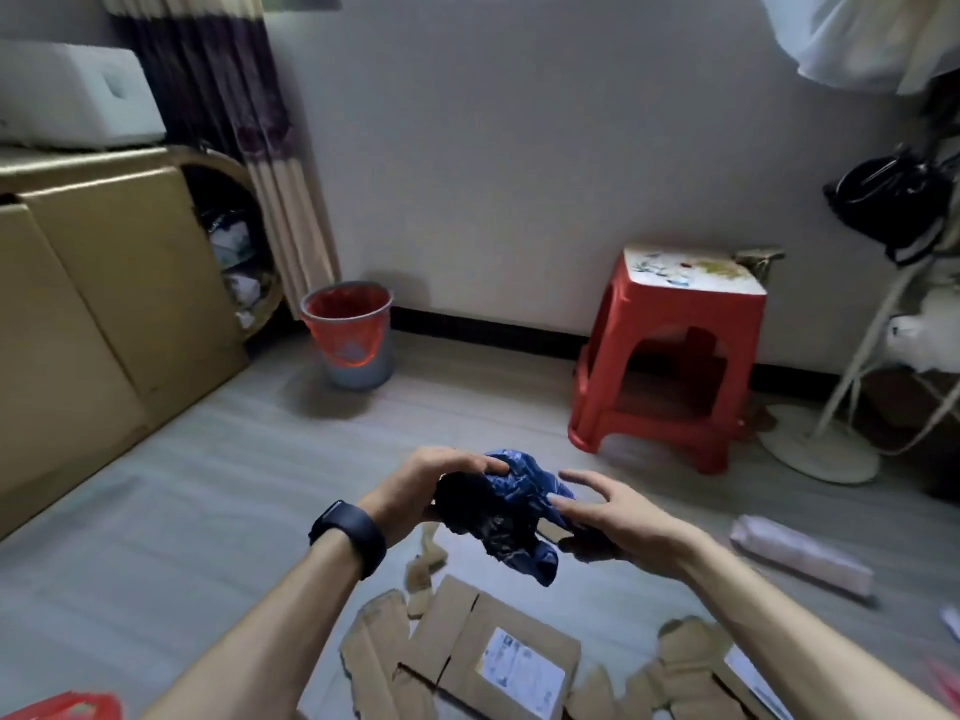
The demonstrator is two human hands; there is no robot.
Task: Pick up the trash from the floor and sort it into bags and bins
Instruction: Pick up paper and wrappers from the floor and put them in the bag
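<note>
Holding was confirmed in the head view, the only one supplied. The left hand (pixel 441 485) had its fingers curled over the top of a crumpled blue plastic bag (pixel 514 506), gripping it in the air in front of the body, above the floor (pixel 182 511). The right hand (pixel 608 517) was unclenched, with fingers straight and spread against the bag's right side. Whether its thumb caught the dark fold beneath could not be told. Torn cardboard (pixel 467 657) lay on the floor directly below the bag, and a pale pink packet (pixel 800 558) lay to the right. A grey bin (pixel 350 335) with a red liner stood by the wall, well apart, ahead and to the left.

Assessment: the step in hand appeared to be compacting the bag before disposal. To do it well, the right hand should close round the loose tail hanging below and press it into the left palm, so that nothing trails or snags. The bundle looked light and springy and was judged likely to reopen if loosened, so a firm squeeze is advised until it is over the bin's mouth. The cardboard was judged to belong elsewhere and should not be gathered with it.
</note>
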